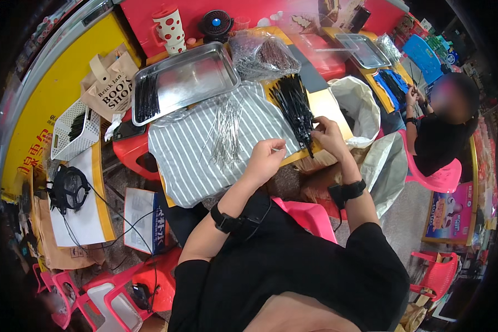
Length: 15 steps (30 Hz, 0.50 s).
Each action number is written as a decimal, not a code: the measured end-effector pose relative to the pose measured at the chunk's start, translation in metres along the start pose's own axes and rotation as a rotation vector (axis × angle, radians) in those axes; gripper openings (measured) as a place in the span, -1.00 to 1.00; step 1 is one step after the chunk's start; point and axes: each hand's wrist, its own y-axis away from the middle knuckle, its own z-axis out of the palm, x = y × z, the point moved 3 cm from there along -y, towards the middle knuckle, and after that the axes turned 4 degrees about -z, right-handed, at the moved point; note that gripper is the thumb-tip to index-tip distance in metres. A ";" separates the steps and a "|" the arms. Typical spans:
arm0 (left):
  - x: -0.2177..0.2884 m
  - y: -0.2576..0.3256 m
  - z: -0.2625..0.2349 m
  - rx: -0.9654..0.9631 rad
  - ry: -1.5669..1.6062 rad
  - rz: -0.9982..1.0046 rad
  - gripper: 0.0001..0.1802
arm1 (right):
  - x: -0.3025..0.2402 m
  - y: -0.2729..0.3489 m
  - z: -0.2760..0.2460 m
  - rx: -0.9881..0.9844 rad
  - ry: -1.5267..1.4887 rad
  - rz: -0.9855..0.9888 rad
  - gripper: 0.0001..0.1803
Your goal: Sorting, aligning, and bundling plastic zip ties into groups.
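My left hand (266, 159) is over the front right part of a grey-and-white striped cloth (177, 141), its fingers pinched together. Whatever is between those fingertips is too small to make out. Loose thin silvery wires (225, 133) lie spread on the cloth, beyond and left of that hand. My right hand (330, 137) is at the near end of a bundle of long thin black strips (293, 105). Its fingertips are closed on the bundle's edge; how many strips they grip is hidden.
Behind the cloth stands a metal tray (196, 77) with black strips inside. A clear plastic bag (264, 54) lies beside it. White sacks (355, 105) stand right of the table. Further right, a co-worker (445, 122) sits on a pink chair (440, 176). A white basket (77, 133) is at left.
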 end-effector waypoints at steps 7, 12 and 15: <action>0.017 0.036 0.000 -0.152 0.069 -0.096 -0.69 | -0.018 0.032 -0.019 -0.019 -0.328 0.059 -0.73; 0.014 0.044 0.010 -0.249 0.170 -0.254 -0.69 | -0.044 0.080 -0.016 0.050 -0.855 0.168 -0.70; 0.007 0.048 0.022 -0.314 0.437 -0.379 -0.68 | -0.077 0.107 0.012 -0.041 -0.689 0.064 -0.69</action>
